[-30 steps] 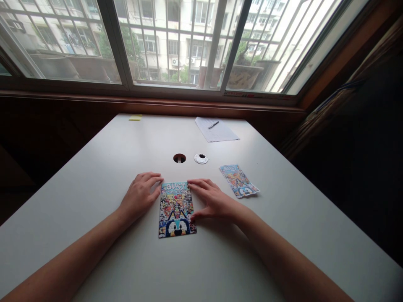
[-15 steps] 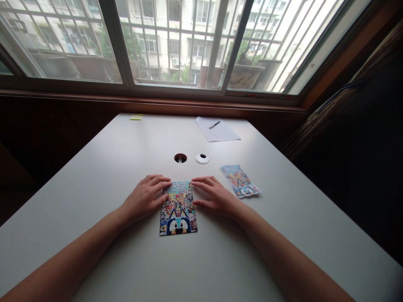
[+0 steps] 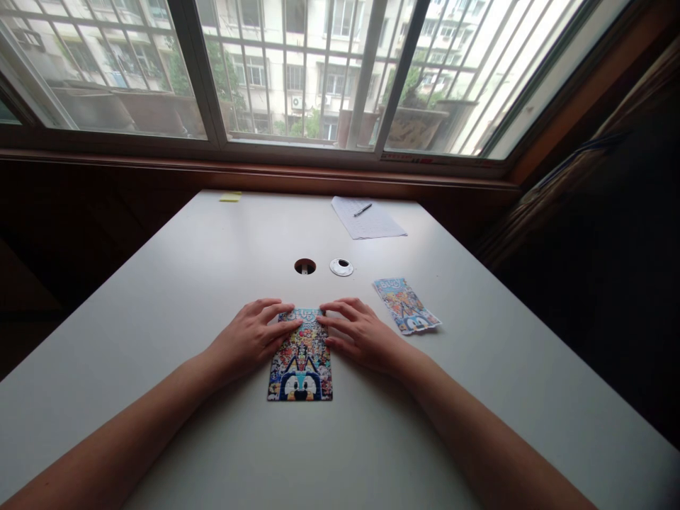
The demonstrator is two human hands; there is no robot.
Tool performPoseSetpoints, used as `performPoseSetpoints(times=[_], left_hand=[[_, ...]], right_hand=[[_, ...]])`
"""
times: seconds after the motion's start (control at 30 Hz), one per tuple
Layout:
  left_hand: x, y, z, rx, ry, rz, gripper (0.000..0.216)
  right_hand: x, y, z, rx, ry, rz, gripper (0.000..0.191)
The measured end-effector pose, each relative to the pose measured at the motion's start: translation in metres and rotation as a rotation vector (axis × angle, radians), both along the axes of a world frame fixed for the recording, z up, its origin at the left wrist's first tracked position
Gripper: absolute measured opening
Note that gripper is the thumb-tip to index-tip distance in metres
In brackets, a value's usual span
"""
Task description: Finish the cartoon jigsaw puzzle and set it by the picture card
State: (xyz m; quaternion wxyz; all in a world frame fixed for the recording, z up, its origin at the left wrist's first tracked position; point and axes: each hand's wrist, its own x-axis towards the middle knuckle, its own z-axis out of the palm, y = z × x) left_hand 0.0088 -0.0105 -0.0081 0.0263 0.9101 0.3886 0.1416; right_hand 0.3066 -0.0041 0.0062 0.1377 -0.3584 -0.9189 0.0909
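Observation:
A small rectangular jigsaw puzzle [image 3: 301,361] lies flat on the white table, printed with a crowd of colourful figures and a blue cartoon dog's face at the near edge. At its upper left, my left hand [image 3: 253,331] is open, with stretched fingertips resting on the puzzle's far part. My right hand [image 3: 361,331] mirrors it at the upper right, fingers apart and their tips on the top corner and side. Fingers cover some of the puzzle's upper edges. To the right of my right hand is a paper sheet [image 3: 406,306] with the same picture and a ragged near edge.
Farther back, a round cable hole [image 3: 304,267] opens in the white table [image 3: 175,297], its silvery cover [image 3: 341,267] beside it. Lined paper [image 3: 377,223] with a pen [image 3: 363,210] on it lies near the window, and yellow sticky notes [image 3: 230,197] lie at the far left.
Fingers of both hands have shifted inward over the puzzle's upper part. The puzzle has slid slightly toward me. The paper sheet has stayed put.

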Motion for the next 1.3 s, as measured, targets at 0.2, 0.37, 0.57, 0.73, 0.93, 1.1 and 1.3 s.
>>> performPoseSetpoints(times=[0.2, 0.37, 0.57, 0.73, 0.93, 1.1, 1.3], left_hand=[[-0.0004, 0.0003, 0.0004, 0.011, 0.003, -0.024, 0.039], [-0.0001, 0.0004, 0.0016, 0.010, -0.012, -0.040, 0.040], [0.0008, 0.0014, 0.0032, 0.003, -0.016, -0.043, 0.041], [0.0021, 0.0019, 0.0049, -0.003, -0.051, -0.041, 0.042], [0.0024, 0.0023, 0.0051, -0.017, -0.045, -0.036, 0.041], [0.0019, 0.0029, 0.0032, -0.011, -0.072, -0.040, 0.040], [0.0006, 0.0031, 0.0016, -0.006, -0.047, -0.037, 0.042]], right_hand=[[-0.0008, 0.0014, -0.0024, 0.018, 0.022, 0.016, 0.041], [-0.0013, 0.0017, -0.0042, 0.025, 0.048, 0.011, 0.041], [-0.0029, 0.0021, -0.0048, 0.027, 0.048, 0.002, 0.042], [-0.0026, 0.0041, -0.0042, 0.024, 0.085, 0.004, 0.040], [-0.0039, 0.0026, -0.0042, 0.033, 0.061, -0.056, 0.041], [-0.0043, 0.0023, -0.0050, 0.041, 0.033, -0.056, 0.044], [-0.0038, 0.0033, -0.0062, 0.040, 0.027, -0.055, 0.043]])
